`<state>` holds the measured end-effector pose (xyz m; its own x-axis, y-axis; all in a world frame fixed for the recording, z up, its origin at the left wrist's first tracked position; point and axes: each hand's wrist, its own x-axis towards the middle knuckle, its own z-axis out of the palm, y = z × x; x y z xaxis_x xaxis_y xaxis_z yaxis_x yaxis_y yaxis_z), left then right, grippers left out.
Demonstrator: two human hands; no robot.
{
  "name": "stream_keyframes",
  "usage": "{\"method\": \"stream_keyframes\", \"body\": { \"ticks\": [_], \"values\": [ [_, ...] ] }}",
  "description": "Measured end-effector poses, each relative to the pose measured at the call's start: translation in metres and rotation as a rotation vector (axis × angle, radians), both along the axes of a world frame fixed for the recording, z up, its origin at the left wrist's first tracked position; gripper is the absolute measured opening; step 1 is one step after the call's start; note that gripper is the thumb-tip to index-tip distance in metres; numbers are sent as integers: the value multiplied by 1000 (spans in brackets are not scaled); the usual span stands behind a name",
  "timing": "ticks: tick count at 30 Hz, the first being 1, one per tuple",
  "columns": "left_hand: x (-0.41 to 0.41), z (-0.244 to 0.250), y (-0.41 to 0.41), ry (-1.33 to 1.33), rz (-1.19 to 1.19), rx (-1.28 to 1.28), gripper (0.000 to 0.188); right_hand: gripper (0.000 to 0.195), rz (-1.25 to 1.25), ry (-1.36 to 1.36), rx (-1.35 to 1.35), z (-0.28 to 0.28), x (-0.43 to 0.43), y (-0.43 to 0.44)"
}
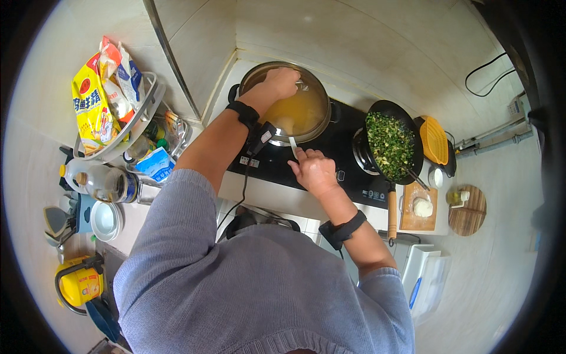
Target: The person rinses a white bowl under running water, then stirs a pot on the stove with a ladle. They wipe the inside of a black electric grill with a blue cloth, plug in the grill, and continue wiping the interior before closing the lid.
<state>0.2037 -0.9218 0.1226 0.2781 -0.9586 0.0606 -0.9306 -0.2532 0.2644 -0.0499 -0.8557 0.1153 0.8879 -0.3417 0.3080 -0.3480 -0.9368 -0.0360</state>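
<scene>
A wide steel pot [328, 110] with yellow contents stands on the black glass hob [283, 167]. My left hand [283, 82] is over the far part of this pot, its fingers curled. Beside those fingertips is a small shiny thing, too unclear to name, and I cannot tell whether the hand holds it. My right hand [315, 170] grips the white handle of a utensil [293, 145] at the pot's near side. The utensil's pale head reaches in over the yellow contents.
Right of the pot, a black wok [375, 108] holds chopped greens, its wooden handle [392, 212] jutting past the counter edge. Dough [422, 207] lies on a wooden board [407, 221]. Seasoning bags [95, 106], an oil bottle [106, 181] and bowls [118, 225] are at left. A cable [244, 186] hangs from my left wrist.
</scene>
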Motion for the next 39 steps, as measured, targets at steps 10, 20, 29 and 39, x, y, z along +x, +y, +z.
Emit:
{"method": "stream_keyframes", "body": {
  "ticks": [10, 20, 29, 39],
  "values": [
    [-23, 14, 84, 8, 78, -349, 29, 19, 193, -371, 157, 52, -12, 20],
    [-129, -65, 311, 414, 656, -21, 34, 27, 776, 79, 403, -7, -8, 96],
    [-219, -155, 525, -63, 1302, -129, 20, 23, 1055, 289, 599, -40, -14, 191],
    [-197, -131, 583, 716, 1516, -818, 10, 22, 763, 505, 832, -62, -28, 263]
  ]
}}
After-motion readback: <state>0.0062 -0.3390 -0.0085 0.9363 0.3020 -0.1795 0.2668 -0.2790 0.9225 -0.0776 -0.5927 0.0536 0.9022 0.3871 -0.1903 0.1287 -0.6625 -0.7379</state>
